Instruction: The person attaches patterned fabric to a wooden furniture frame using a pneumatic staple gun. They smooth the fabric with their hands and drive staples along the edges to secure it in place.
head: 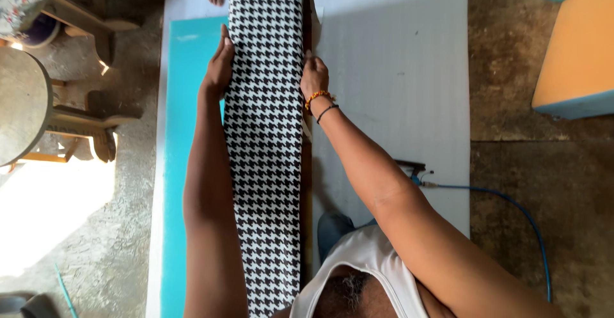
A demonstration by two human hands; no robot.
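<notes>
Houndstooth fabric in black and white, a long narrow strip, runs down the middle of the frame over a dark plank edge, between a turquoise foam sheet at left and a white foam sheet at right. It looks soft, light and pliable, likely to wrinkle or slide, so the long edges seem the best places to take hold. The left hand lies flat with fingers straight against the strip's left edge, holding nothing. The right hand, with beaded bracelets at the wrist, curls its fingers onto the right edge, apparently pinching it. Both arms reach forward, nearly straight. A blue hose crosses the lower right floor.
</notes>
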